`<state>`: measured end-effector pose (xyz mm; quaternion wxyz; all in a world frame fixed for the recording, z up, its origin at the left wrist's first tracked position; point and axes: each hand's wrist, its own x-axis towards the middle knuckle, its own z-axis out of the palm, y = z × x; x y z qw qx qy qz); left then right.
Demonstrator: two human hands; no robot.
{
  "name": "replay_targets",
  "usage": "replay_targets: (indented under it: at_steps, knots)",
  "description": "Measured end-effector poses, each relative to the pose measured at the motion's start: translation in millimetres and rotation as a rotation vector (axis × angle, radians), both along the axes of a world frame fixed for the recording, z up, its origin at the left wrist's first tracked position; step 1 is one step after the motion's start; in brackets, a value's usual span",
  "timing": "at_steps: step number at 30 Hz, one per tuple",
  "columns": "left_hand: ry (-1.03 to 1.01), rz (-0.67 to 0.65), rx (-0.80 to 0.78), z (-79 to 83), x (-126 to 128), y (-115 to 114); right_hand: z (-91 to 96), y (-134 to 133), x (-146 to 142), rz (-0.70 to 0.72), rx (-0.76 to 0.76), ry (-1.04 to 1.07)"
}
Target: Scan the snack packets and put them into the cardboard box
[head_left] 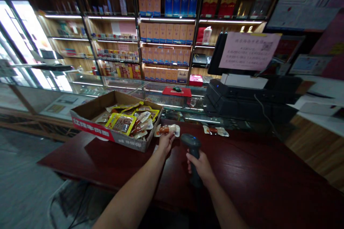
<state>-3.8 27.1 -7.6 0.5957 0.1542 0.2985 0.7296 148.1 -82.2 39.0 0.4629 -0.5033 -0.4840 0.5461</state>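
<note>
My left hand pinches a small clear snack packet with a reddish filling, holding it on the dark red counter beside a cardboard box. The box holds several yellow and clear snack packets. My right hand is wrapped round the grip of a black barcode scanner, its head pointing toward the packet. Another similar packet lies on the counter farther right.
A black cash register with a pink paper notice stands at the back right. Glass display cases run behind the counter, with a red tray on top. Lit shelves of boxed goods fill the back wall.
</note>
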Motion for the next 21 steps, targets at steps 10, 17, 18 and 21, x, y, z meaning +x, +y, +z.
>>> replay_targets:
  at_steps: [10, 17, 18, 21]
  knots:
    - [0.062, -0.017, 0.0, -1.9, 1.0, 1.2, -3.7, 1.8, -0.2, 0.003, 0.021, 0.021]
    - [0.073, -0.051, -0.15, 9.1, 19.3, 4.2, 8.0, 4.1, 28.5, -0.13, 0.018, 0.057]
    - [0.073, -0.085, -0.171, 12.6, 27.8, 4.9, 9.6, 4.3, 36.6, -0.158, 0.025, 0.061]
    - [0.09, -0.231, -0.218, 22.3, 64.3, 7.6, 12.3, 4.6, 67.3, -0.259, 0.047, 0.054]
